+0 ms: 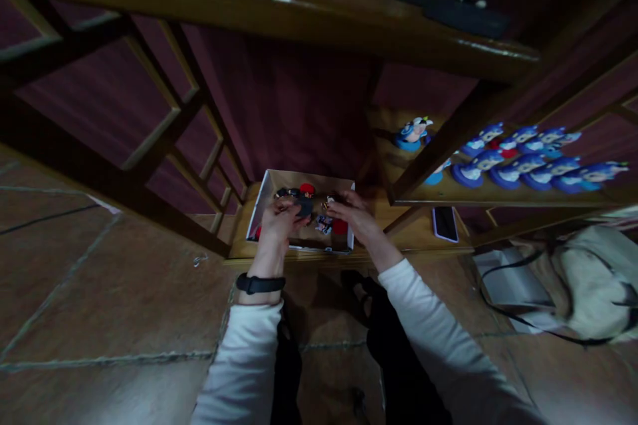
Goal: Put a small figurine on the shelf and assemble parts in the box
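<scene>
A shallow cardboard box (pixel 262 194) with white outer walls sits on the bottom wooden shelf, and several small painted figurines with red and dark parts lie inside it. My left hand (pixel 279 220), with a black band on the wrist, is closed on a figurine's dark flat base (pixel 303 206) above the box. Over the box's right side, my right hand (pixel 351 212) has its fingers bent around a small figurine (pixel 328 203), whose lower part is hard to make out. A patterned figurine (pixel 323 224) lies between the hands, near the front wall.
Blue-and-white figurines (pixel 508 169) stand in rows on the raised shelf (pixel 538 197) at right. A phone (pixel 445 223) lies on the bottom shelf. Wooden lattice (pixel 174 126) bounds the left side. A beige bag (pixel 593 279) rests on the floor at right. Dark-based figures (pixel 466 13) stand above.
</scene>
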### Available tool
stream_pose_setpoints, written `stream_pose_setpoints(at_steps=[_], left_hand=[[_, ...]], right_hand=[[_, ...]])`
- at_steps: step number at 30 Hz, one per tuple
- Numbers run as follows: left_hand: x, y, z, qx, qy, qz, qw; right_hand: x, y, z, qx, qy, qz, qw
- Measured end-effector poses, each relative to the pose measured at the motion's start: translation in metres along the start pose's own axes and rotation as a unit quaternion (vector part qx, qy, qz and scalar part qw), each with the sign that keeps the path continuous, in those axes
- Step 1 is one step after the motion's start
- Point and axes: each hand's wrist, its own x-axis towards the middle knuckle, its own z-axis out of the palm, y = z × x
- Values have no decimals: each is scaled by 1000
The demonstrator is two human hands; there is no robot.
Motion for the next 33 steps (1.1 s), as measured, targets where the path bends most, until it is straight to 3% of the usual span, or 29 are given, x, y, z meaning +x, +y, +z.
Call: stream_pose_setpoints(at_steps=[2, 5, 10, 16, 25, 33], left_hand=[[-5, -7, 6, -3, -15, -3, 1000], [-11, -17, 16, -1, -36, 3, 999], [-19, -26, 32, -5, -81, 26, 996], [-17, -34, 39, -3, -101, 46, 994], [-8, -43, 42, 34, -107, 58, 992], [-9, -45, 39, 10, -133, 53, 990]], right_hand=[[-17, -8, -6, 93, 0, 17, 996], [-31, -13, -9, 119, 13, 9, 993], [-29, -6, -13, -48, 31, -45, 997], [-24, -2, -23, -216, 45, -92, 971], [-25, -5, -22, -280, 51, -119, 951], [-35, -16, -19, -371, 3, -150, 916]])
